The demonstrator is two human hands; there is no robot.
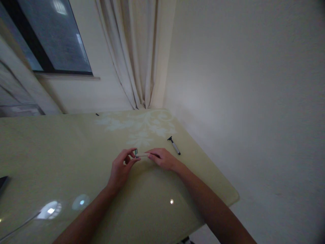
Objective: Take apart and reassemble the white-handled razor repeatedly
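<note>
Just above the middle of the pale green table (101, 145), my two hands meet around a small object. My left hand (123, 166) pinches a small dark, greenish piece (136, 152) between thumb and fingers. My right hand (162, 158) is closed on the right end of a thin, pale stick-like handle (143, 155), which lies level and reaches the dark piece. Whether the two parts are joined is too small to tell. Beyond my right hand, a razor (175, 146) with a grey handle and black head lies on the table.
A small black item (97, 114) lies near the table's far edge. At the left edge is the corner of a dark object (3, 182), with a thin cable (21, 226) below it. A wall (241, 101) borders the right side; curtains (137, 54) hang behind.
</note>
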